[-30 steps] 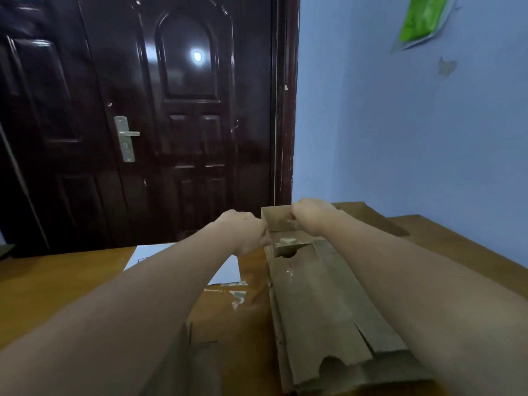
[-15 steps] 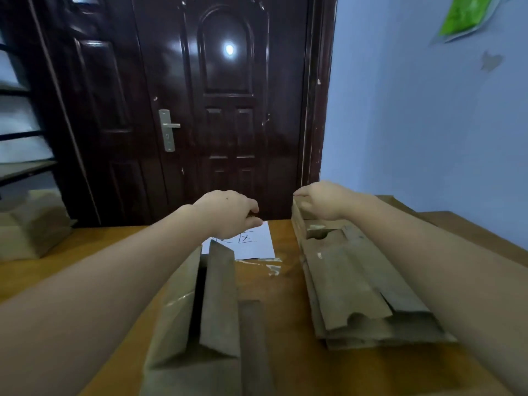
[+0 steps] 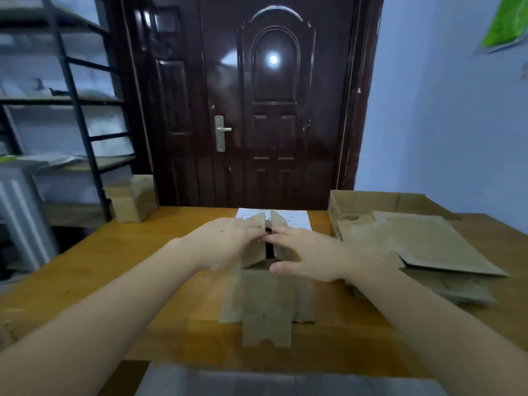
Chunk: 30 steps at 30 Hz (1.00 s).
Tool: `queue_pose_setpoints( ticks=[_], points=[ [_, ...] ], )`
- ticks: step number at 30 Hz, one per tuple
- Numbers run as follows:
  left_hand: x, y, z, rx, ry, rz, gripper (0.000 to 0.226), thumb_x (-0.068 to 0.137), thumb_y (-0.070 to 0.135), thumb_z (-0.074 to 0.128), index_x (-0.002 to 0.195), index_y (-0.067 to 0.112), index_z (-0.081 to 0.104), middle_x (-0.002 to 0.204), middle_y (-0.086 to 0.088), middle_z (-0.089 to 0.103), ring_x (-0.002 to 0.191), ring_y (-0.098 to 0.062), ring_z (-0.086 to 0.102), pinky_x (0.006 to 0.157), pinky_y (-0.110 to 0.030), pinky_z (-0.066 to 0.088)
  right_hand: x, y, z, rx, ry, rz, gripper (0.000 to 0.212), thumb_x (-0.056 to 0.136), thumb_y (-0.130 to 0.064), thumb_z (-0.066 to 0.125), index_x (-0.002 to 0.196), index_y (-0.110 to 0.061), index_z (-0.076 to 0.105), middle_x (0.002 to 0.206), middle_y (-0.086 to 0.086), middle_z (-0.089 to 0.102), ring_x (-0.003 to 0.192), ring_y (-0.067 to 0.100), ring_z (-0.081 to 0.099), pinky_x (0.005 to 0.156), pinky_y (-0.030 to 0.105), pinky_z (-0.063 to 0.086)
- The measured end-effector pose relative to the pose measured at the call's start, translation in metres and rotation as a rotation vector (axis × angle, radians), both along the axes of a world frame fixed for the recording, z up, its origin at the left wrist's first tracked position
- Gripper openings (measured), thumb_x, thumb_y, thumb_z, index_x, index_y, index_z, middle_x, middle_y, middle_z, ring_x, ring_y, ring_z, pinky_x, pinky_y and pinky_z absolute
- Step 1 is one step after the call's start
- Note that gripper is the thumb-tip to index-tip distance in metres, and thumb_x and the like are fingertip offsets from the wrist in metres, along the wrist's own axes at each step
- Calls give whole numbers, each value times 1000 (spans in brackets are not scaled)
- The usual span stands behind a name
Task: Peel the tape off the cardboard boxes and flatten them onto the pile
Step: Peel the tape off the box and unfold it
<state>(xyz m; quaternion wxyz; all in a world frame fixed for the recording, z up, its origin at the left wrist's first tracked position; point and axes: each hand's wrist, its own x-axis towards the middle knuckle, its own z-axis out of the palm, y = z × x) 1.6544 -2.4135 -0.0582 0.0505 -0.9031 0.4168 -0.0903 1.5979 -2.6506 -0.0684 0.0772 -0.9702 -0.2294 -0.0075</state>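
A small brown cardboard box (image 3: 267, 295) is seen at the middle of the orange-brown wooden tabletop (image 3: 120, 258), its near flaps folded down flat toward the viewer and its two far flaps (image 3: 270, 222) standing upright side by side. The left hand (image 3: 228, 242) is laid against the box's left side, with its fingers curled round the left upright flap. The right hand (image 3: 307, 257) is placed at the box's right side, fingers stretched out toward the gap between the flaps and thumb held out below them (whether the fingertips actually pinch the cardboard cannot be told through the blur).

To the right, a pile of flattened brown cardboard sheets (image 3: 428, 247) is spread on the tabletop, well apart from the box, with an open shallow cardboard tray (image 3: 365, 202) behind it. A white paper sheet with dark markings (image 3: 297, 220) is lying just behind the upright flaps. At the far left corner another small closed cardboard box (image 3: 133, 200) is set. Beyond the tabletop a dark glossy panelled door (image 3: 271, 110) and a black metal shelving rack (image 3: 71, 104) are visible.
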Motion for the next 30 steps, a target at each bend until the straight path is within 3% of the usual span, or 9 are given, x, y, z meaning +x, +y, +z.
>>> queue_pose_setpoints(
  ticks=[3,6,8,11,15,19,25,30],
  points=[
    [-6,1,-18,39,-29,-3,69,93,3,46,157,26,34,159,5,39,137,-23,47,109,-43,43,-3,7,-11,36,-6,-18,64,95,-62,54,152,-41,35,162,-16,29,144,13,36,115,42,38],
    [-5,2,-30,-18,-50,-21,73,89,4,49,156,28,34,157,6,38,136,-22,46,107,-42,43,-8,6,-10,112,51,-36,49,96,-46,64,140,-40,44,140,-11,54,122,13,53,104,41,47],
    [-5,2,-31,-43,-66,-18,76,87,7,52,157,28,32,159,4,35,142,-21,40,112,-40,39,-10,1,-7,136,82,-43,43,96,-39,65,135,-40,46,133,-7,58,117,16,55,102,42,46],
    [-4,-2,-26,-8,-93,-11,78,90,20,61,159,28,25,166,3,22,152,-20,24,121,-37,27,-12,-12,-3,149,128,-30,42,100,-26,61,139,-36,49,154,-9,45,137,16,44,113,37,37],
    [-3,-13,-21,31,-52,-4,77,92,62,61,156,28,32,167,5,20,156,-17,8,125,-35,8,-8,-24,0,83,139,-28,54,103,-14,54,149,-41,44,168,-17,13,155,9,9,125,34,15],
    [-1,-27,-27,7,-52,18,70,92,67,56,146,24,43,154,4,40,147,-15,28,125,-34,14,-2,-32,-4,6,132,-107,60,106,-15,47,154,-49,33,170,-13,1,156,18,8,125,37,16],
    [-5,-38,-48,11,-269,162,70,89,82,36,130,26,50,125,7,57,122,-19,50,109,-37,34,-6,-38,-9,223,128,-184,48,109,-38,39,155,-49,30,170,-13,6,156,18,12,123,37,15],
    [-15,-53,-52,-13,-371,285,80,85,90,23,117,22,52,114,3,58,106,-22,55,93,-41,37,-4,-34,-26,287,-141,-312,37,107,-36,47,142,-33,58,166,-7,24,149,20,29,119,39,29]
  ],
)
